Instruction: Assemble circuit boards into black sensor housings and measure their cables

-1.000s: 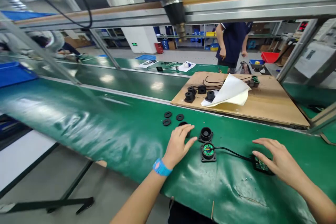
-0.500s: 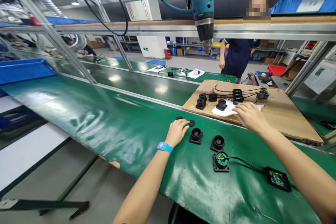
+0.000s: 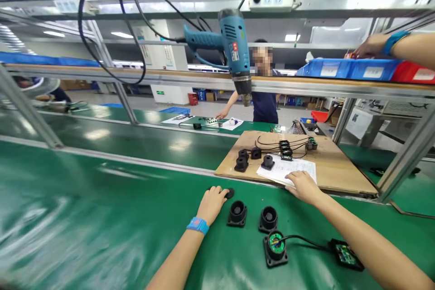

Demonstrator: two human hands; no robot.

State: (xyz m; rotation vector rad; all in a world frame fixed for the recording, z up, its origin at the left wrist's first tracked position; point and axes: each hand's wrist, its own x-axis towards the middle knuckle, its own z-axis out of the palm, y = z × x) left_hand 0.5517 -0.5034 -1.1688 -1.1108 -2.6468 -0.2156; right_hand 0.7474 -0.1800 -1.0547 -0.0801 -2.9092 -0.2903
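Observation:
My left hand (image 3: pixel 211 206), with a blue wristband, reaches to the far part of the green work surface. Its fingers are bent against a flat black ring (image 3: pixel 230 193); another dark piece is mostly hidden behind them. My right hand (image 3: pixel 303 186) has its fingers stretched out at the front edge of a white printed sheet (image 3: pixel 307 168) on the cardboard. Between my arms stand two black square-flanged housings (image 3: pixel 237 213) (image 3: pixel 268 219). Nearer me, a third housing (image 3: pixel 275 249) holds a green circuit board, and its black cable runs to a boxed board (image 3: pixel 346 253).
A cardboard sheet (image 3: pixel 234 158) carries several black housings and wired boards. A teal power tool (image 3: pixel 234 45) hangs above. At upper right, another person's hand (image 3: pixel 372 46) is over blue bins (image 3: pixel 372 70). Across the line stands a person in dark blue (image 3: pixel 265 106).
My view has turned right and up. The white sheet now lies flatter, with my right hand at its front edge. Another person's hand has appeared over the bins. My left hand stays by the rings.

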